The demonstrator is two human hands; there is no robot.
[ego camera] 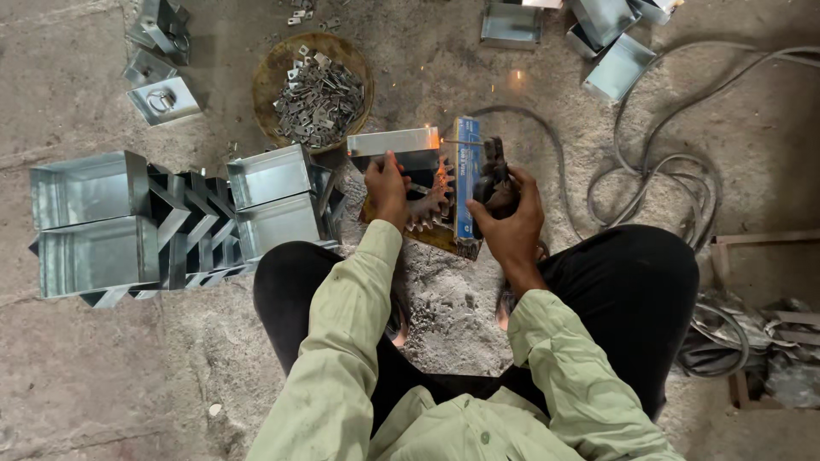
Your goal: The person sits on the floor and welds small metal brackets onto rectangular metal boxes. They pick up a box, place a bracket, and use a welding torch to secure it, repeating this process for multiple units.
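grey sheet-metal box point(395, 143) sits on a gear-like block point(427, 209) at centre frame, and the left hand point(386, 188) grips its near edge from 6 o'clock. the right hand point(508, 213) is clenched around a dark welding holder point(494, 166) just to the box's 3 o'clock, beside a blue packet point(466, 175), with orange sparks at the box's right end. stacked metal boxes point(171, 222) lie at 9 o'clock, a round bowl of small metal clips point(314, 90) at 11, cables point(666, 162) at 3.
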